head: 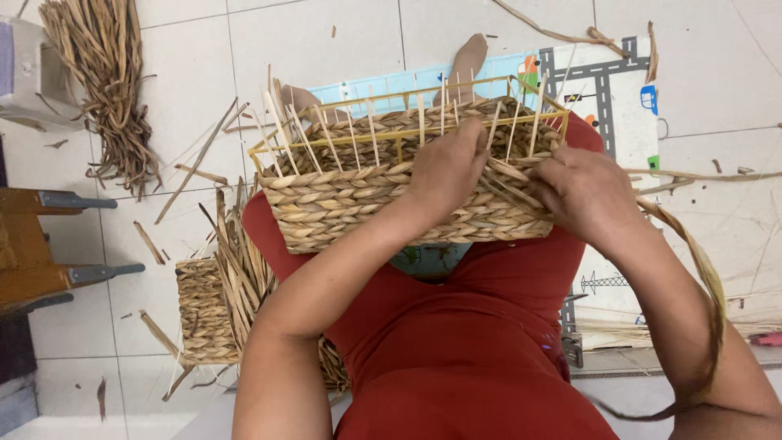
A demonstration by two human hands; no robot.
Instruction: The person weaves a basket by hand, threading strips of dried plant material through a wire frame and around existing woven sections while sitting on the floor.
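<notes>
A half-woven rectangular basket of braided dry straw rests on my lap, with thin pale upright stakes and a yellow frame rim along its top. My left hand lies over the basket's upper edge, fingers curled into the weave. My right hand pinches a long dry straw strand at the basket's right corner; the strand trails down past my right forearm. My red clothing fills the lower middle.
A bundle of dry straw lies at the upper left on the white tile floor. A finished small woven basket and loose straw sit to my left. A wooden stool stands at the left edge. A printed play mat lies under my legs.
</notes>
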